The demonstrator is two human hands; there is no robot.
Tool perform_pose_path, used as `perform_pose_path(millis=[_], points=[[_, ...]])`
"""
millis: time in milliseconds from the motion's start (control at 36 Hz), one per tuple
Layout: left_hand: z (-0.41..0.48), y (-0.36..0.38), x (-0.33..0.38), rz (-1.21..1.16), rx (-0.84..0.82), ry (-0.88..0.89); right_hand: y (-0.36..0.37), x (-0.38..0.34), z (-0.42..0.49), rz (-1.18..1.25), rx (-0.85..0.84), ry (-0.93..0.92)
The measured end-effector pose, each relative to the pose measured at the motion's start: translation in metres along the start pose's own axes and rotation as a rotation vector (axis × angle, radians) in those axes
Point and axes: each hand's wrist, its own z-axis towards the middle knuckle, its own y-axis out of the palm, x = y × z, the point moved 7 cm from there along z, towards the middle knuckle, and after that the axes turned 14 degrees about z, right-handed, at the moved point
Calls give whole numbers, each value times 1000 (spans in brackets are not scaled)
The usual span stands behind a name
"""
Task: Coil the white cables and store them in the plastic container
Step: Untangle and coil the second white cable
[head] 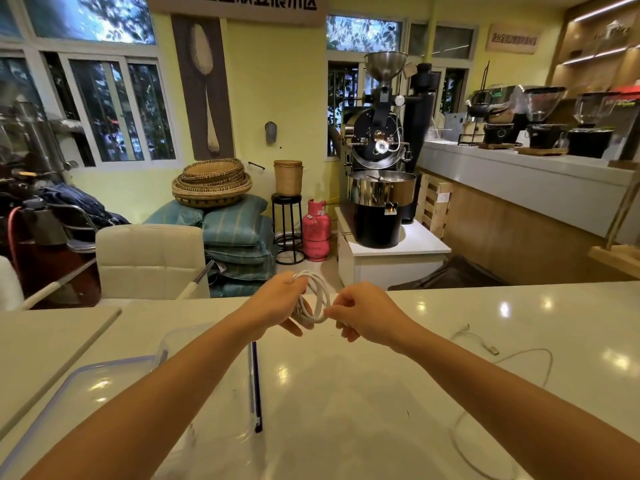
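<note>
Head view, looking down along both bare forearms onto a glossy white counter. Holding a coiled white cable in the air over the counter's far edge, between the two hands. Left grip curled round the left side of the coil, fingers wrapped about the loops. Right grip pinching the coil's lower right between thumb and fingertips, other fingers tucked under. Several round loops bunched together, standing roughly upright.

Under the left forearm, resting on the counter: clear plastic container, open at the top, with a purple strip along its right wall. Just left of it, lying flat: clear lid with a bluish rim.

Right of the right forearm, sprawled loose on the counter: uncoiled white cable, metal plug end near the wrist, well apart from the container. More white cord curving at the lower right; cannot tell whether part of the same cable.

Beyond the counter: cream chair, pink gas cylinder, black coffee roaster.
</note>
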Motion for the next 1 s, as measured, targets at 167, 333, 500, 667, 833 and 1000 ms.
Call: perform_pose_path(millis=[167,333,500,667,833,1000], points=[[0,6,-6,69,-21,-25,4,-6,-5,-23,-45,-95],[-1,6,-4,146,-20,-12,6,-15,-12,20,-141,-184],[-4,4,-7,136,-72,-13,4,-12,-17,469,-380,-70],[-9,7,-5,56,-139,4,-6,-12,-20,606,-447,-89],[-12,17,5,87,-160,63,-10,-15,-16,490,-304,-209],[-9,12,17,23,-103,120,-7,-14,-15,609,-243,-209]])
